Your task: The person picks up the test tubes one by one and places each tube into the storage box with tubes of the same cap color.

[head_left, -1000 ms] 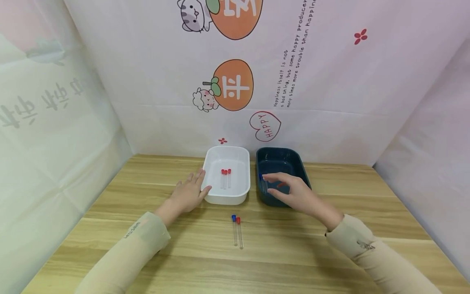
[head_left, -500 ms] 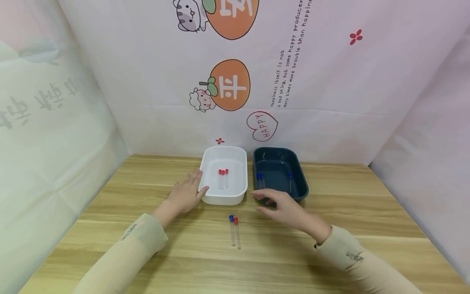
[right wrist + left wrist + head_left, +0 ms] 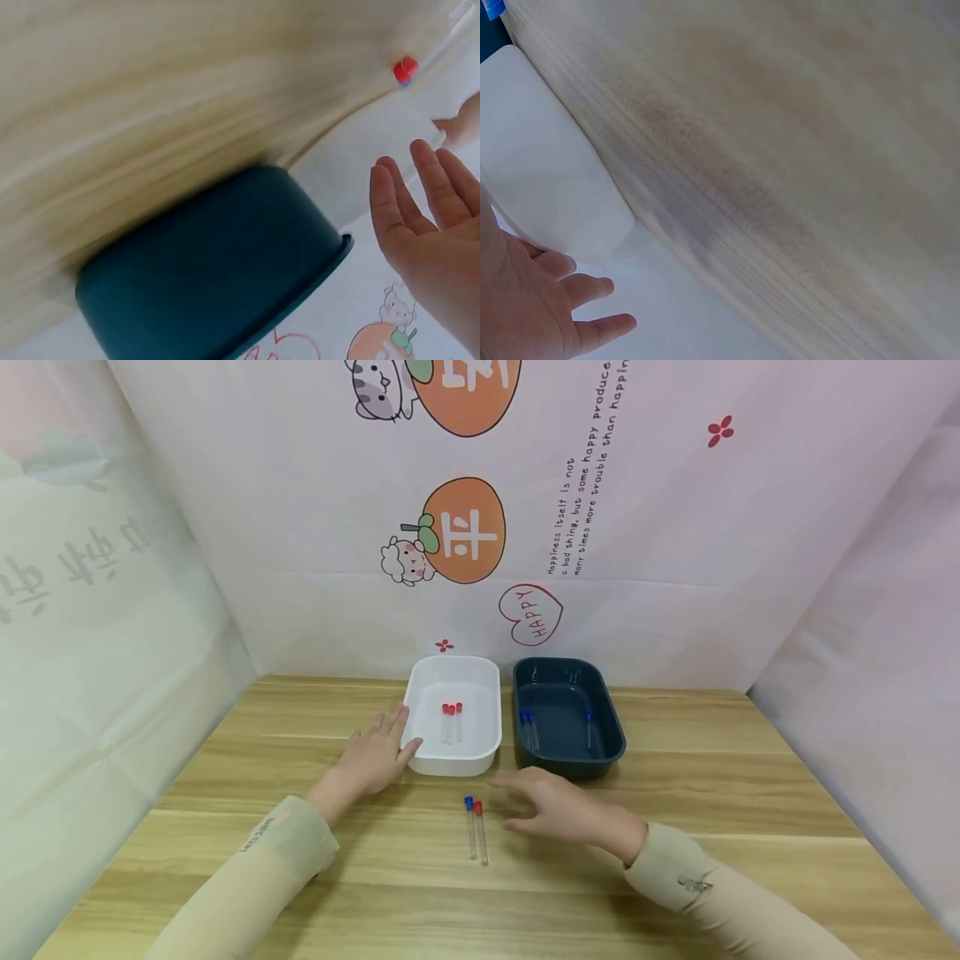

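My left hand (image 3: 372,756) rests with straight fingers against the left side of a white tray (image 3: 452,765). Several red-capped test tubes lie in that tray, a red-capped one (image 3: 459,720) rightmost among them. In front of the dark blue tray (image 3: 567,768) hovers my right hand (image 3: 558,807), its fingers spread and holding nothing. Just left of its fingertips, a blue-capped test tube (image 3: 471,828) and a red-capped test tube (image 3: 482,835) lie side by side on the table. Inside the dark tray are blue-capped tubes, two at the left and another blue-capped tube (image 3: 589,729) at the right.
Both trays stand side by side near the back edge of the wooden table (image 3: 360,893). Behind them hangs a white printed cloth (image 3: 637,627), and more pale cloth closes off the left and right sides.
My right hand has come out of the dark tray and moved toward the front left, near the two tubes on the table. My left hand stays at the white tray.
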{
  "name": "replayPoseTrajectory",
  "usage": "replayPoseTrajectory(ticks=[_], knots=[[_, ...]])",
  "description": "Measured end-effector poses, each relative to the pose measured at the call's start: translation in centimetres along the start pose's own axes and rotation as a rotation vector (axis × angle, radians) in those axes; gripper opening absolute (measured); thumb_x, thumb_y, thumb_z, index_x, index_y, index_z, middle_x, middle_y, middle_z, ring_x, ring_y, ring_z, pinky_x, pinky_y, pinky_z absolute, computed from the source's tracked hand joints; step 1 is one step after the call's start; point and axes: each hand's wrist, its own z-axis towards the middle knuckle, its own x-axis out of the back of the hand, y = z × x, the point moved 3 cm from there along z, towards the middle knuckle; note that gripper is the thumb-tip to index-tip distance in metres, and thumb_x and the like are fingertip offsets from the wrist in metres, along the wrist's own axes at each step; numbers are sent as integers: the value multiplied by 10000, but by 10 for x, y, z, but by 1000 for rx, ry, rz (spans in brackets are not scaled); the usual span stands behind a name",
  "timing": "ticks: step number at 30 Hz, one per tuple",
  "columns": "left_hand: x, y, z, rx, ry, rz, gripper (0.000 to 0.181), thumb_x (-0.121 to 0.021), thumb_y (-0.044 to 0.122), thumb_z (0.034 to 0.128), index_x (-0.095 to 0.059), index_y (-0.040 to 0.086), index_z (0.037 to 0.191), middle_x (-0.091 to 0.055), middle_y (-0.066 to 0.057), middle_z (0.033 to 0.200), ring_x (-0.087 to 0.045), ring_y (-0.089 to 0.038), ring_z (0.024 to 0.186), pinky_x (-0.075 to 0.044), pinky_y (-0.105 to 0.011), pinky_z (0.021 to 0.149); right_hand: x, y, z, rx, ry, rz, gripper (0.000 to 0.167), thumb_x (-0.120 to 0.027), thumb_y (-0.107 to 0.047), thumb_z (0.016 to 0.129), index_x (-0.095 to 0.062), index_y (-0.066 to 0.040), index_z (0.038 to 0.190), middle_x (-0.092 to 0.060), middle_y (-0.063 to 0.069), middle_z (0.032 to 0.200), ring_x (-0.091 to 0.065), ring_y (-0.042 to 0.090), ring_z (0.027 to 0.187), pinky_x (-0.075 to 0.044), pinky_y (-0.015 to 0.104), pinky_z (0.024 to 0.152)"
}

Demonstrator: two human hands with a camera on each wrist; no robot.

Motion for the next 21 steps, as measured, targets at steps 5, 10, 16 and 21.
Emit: replayPoseTrajectory(ticks=[5, 10, 16, 21], knots=[[2, 0, -2, 1, -2, 8, 742, -357, 481, 1102, -167, -10, 1625, -150, -172, 1688, -181, -465, 1515, -202, -736, 1129, -8, -4, 4, -11, -44, -28, 637, -793, -290, 924, -559, -45, 1463, -567, 102, 1468, -493, 298, 1370, -407, 484, 1123], [2, 1, -2, -8, 5, 13, 734, -342, 478, 1105, -176, -17, 1622, -158, -181, 1685, -193, -475, 1508, -212, -742, 1120, -13, -8, 9, -1, -66, -75, 674, -817, -332, 894, -572, -28, 1443, -570, 102, 1464, -479, 306, 1384, -368, 495, 1150], [1, 1, -1, -12, 12, -1, 739, -362, 472, 1102, -179, -25, 1619, -169, -186, 1681, -203, -478, 1505, -219, -744, 1117, -17, -11, 12, -35, -92, -114, 811, -840, -436, 847, -530, -37, 1481, -540, 119, 1482, -467, 318, 1387, -344, 533, 1157], [1, 2, -2, -10, 11, -6, 744, -366, 476, 1100, -181, -24, 1619, -167, -180, 1682, -202, -476, 1506, -219, -744, 1117, -22, -11, 15, -49, -111, -152, 878, -848, -507, 816, -518, -54, 1491, -524, 116, 1493, -462, 315, 1392, -352, 557, 1146]])
